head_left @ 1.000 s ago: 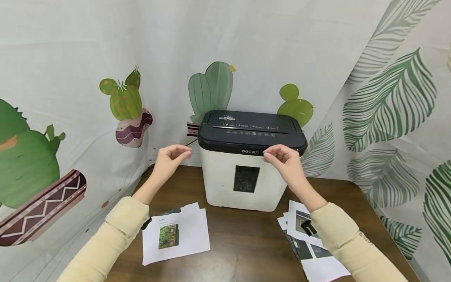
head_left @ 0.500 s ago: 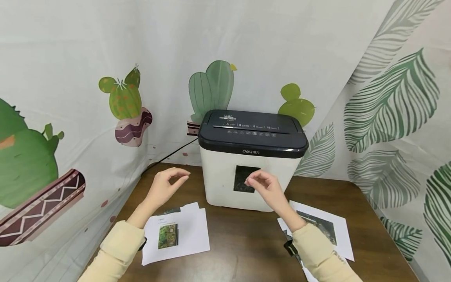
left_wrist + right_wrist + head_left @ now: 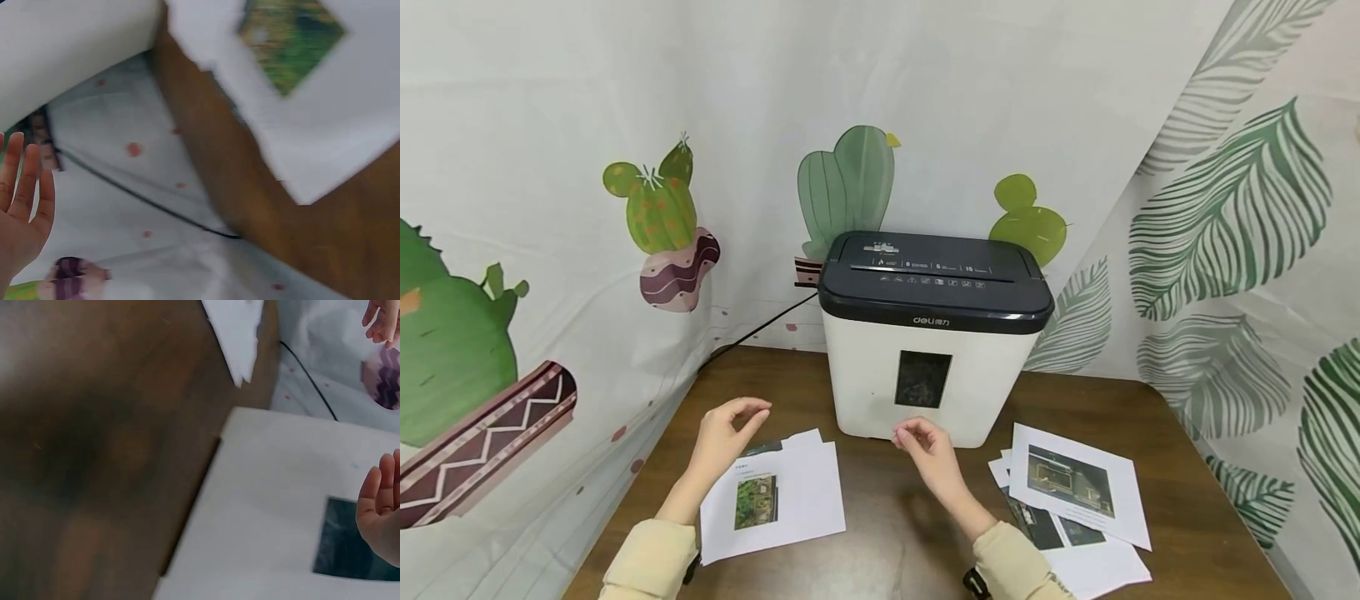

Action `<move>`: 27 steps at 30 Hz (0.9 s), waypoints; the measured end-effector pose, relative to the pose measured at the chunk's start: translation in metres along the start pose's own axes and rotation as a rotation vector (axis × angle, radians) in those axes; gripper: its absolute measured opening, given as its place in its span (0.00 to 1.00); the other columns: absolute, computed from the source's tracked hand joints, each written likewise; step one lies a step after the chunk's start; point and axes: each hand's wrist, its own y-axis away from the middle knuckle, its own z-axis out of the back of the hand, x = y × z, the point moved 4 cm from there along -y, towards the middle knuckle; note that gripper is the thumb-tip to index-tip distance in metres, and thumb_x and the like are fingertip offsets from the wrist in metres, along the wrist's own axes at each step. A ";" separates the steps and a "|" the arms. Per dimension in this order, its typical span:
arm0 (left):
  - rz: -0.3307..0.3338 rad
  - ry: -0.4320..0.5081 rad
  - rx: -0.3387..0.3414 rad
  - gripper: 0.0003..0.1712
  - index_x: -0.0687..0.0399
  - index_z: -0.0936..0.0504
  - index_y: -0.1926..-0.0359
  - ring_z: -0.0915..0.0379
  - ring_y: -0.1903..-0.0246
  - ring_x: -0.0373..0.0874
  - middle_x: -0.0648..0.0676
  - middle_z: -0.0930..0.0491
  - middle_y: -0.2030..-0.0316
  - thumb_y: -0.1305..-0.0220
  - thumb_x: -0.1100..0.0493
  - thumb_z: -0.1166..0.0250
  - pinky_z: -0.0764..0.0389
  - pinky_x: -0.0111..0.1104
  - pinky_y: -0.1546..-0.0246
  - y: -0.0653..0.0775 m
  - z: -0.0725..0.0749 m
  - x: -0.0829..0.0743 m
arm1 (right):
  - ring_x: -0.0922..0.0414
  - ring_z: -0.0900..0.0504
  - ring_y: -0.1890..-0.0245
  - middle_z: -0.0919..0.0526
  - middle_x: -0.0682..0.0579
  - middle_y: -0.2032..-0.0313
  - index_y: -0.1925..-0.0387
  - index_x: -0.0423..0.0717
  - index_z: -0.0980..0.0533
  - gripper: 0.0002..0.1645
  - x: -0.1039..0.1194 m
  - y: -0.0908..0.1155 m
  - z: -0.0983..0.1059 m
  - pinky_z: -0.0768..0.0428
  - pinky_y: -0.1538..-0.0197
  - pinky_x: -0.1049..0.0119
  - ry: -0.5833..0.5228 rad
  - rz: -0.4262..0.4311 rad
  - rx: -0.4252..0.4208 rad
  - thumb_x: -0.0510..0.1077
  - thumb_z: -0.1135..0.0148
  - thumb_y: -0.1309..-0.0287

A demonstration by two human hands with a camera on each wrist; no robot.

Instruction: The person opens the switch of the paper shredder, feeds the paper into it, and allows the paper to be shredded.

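My left hand (image 3: 721, 435) hovers over the back left corner of a stack of printed sheets (image 3: 811, 498), holding nothing, its fingers loosely bent. In front of the shredder's white bin my right hand (image 3: 929, 457) is also bare, with thumb and fingers loosely bent. The paper shredder (image 3: 857, 358) stands upright, with a black lid, a slot on top and a dark window in front. No paper shows in the slot. Several printed sheets (image 3: 1133, 508) lie overlapped to the right of the right hand. The left wrist view shows the left hand (image 3: 25, 212) apart from the paper.
A brown wooden table (image 3: 895, 533) carries everything. The shredder's black cord (image 3: 767, 323) runs left to the table's back edge. A white curtain (image 3: 955, 100) printed with cacti and leaves hangs close behind and at both sides.
Both hands have come down and back from beside the shredder's lid, the right also moving left. The right-hand sheets, partly covered by the right arm before, are now in fuller view.
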 end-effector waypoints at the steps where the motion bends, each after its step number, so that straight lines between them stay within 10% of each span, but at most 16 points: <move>1: 0.018 -0.013 0.020 0.07 0.55 0.15 0.63 0.22 0.68 0.43 0.51 0.15 0.69 0.44 0.63 0.32 0.21 0.38 0.64 0.004 -0.003 0.006 | 0.70 0.21 0.70 0.21 0.30 0.69 0.65 0.25 0.24 0.10 -0.003 0.002 -0.002 0.19 0.60 0.70 0.013 -0.013 0.002 0.34 0.45 0.37; 11: 0.116 -0.297 0.261 0.09 0.54 0.16 0.62 0.22 0.62 0.54 0.56 0.19 0.61 0.46 0.61 0.30 0.22 0.47 0.62 0.039 -0.036 0.059 | 0.67 0.21 0.72 0.19 0.35 0.71 0.64 0.33 0.23 0.06 -0.028 0.012 -0.005 0.19 0.63 0.65 0.113 0.007 0.040 0.34 0.43 0.39; 27: 0.127 -0.421 0.600 0.25 0.51 0.20 0.57 0.27 0.57 0.56 0.56 0.23 0.59 0.58 0.52 0.23 0.29 0.58 0.60 0.041 -0.055 0.090 | 0.51 0.19 0.73 0.19 0.37 0.74 0.63 0.33 0.23 0.06 -0.045 0.022 -0.005 0.19 0.67 0.63 0.132 0.053 0.067 0.34 0.43 0.39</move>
